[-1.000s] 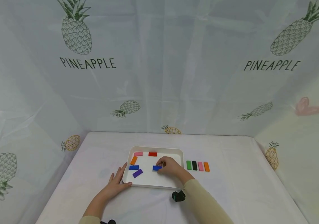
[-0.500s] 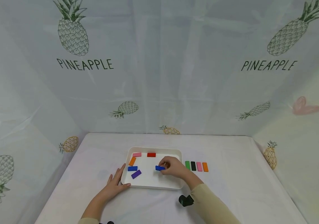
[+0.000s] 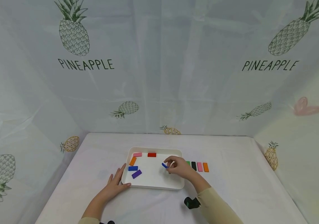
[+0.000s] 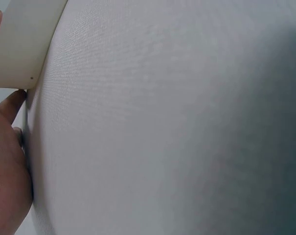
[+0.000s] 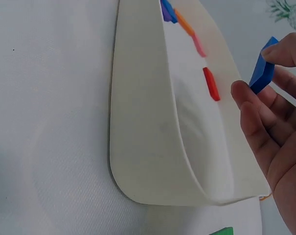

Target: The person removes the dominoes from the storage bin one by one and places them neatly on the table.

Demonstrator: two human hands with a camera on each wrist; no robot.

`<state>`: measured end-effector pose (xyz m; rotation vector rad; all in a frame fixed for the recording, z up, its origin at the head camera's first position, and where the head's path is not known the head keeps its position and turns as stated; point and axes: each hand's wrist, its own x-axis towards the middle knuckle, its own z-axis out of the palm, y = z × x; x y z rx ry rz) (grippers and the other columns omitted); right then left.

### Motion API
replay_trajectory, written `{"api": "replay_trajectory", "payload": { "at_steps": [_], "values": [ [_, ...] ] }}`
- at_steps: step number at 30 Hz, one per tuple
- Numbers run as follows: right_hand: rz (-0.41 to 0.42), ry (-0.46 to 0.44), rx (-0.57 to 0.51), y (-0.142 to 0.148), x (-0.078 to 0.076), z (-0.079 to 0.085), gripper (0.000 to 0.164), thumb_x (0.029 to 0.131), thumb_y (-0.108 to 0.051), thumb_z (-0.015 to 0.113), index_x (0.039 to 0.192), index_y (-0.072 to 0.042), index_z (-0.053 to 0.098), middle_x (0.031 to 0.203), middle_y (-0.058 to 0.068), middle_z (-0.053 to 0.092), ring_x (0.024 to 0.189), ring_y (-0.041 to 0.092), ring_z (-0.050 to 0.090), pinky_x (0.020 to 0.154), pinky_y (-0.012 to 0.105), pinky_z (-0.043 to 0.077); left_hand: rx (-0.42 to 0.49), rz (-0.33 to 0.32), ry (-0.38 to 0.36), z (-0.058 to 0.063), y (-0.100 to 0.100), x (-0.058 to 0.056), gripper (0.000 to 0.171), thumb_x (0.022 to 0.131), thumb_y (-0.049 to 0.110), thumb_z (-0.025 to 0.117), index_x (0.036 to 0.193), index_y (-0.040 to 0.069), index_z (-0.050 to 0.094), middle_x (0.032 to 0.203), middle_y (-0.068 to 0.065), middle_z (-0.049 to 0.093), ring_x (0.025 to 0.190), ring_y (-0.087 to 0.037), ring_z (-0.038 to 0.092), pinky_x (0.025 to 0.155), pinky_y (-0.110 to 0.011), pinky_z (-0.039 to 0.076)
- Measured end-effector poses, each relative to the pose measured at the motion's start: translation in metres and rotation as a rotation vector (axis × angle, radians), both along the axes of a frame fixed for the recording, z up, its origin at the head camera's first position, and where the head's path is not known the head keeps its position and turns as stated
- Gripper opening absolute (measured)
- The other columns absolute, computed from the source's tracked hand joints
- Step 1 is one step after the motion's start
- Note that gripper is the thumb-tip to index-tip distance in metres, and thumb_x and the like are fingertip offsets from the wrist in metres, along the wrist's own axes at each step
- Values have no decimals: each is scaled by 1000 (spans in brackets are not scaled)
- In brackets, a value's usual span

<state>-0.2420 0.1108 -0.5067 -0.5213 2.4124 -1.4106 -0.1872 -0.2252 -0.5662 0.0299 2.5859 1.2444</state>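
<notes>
A shallow white tray [image 3: 152,177] lies on the table. My left hand [image 3: 115,184] rests at its left end, fingers spread along the side and thumb at the near corner. Over the right half of the tray, my right hand [image 3: 180,168] pinches a blue block [image 5: 263,68] between thumb and fingers, the block tilted and raised in the right wrist view. Inside the tray lie a pink block [image 3: 137,154], a red block [image 3: 152,155], an orange block [image 3: 132,161], another blue block [image 3: 133,168] and a purple block [image 3: 136,174].
Right of the tray stands a row of blocks on the white cloth: green [image 3: 188,163], partly behind the right hand, then black [image 3: 194,166], pink [image 3: 200,167] and orange [image 3: 205,167]. A black device [image 3: 191,203] sits by the right sleeve. Pineapple-print cloth walls surround the table.
My right hand has lifted the blue block off the tray's floor and carried it a little to the right, turning it on the way. The left hand stays at the tray's left end.
</notes>
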Motion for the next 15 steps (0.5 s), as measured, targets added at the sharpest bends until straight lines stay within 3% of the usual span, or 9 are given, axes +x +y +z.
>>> {"api": "replay_trajectory", "payload": {
  "at_steps": [8,15],
  "values": [
    [-78,-10,-97,9,5,0,26,93,-5,59,119,-3,60,92,6,58,74,19,65,69,35,56,3,7,-25,0,0,0,105,78,50,76,158,23,14,162,-12,12,148,-34,-5,113,-56,-15],
    [-141,-11,-140,17,11,-1,22,96,-1,55,117,0,60,93,10,59,73,19,65,70,28,56,5,16,-29,0,1,1,107,76,50,77,158,23,14,162,-14,12,147,-35,-6,112,-57,-16]
  ]
}}
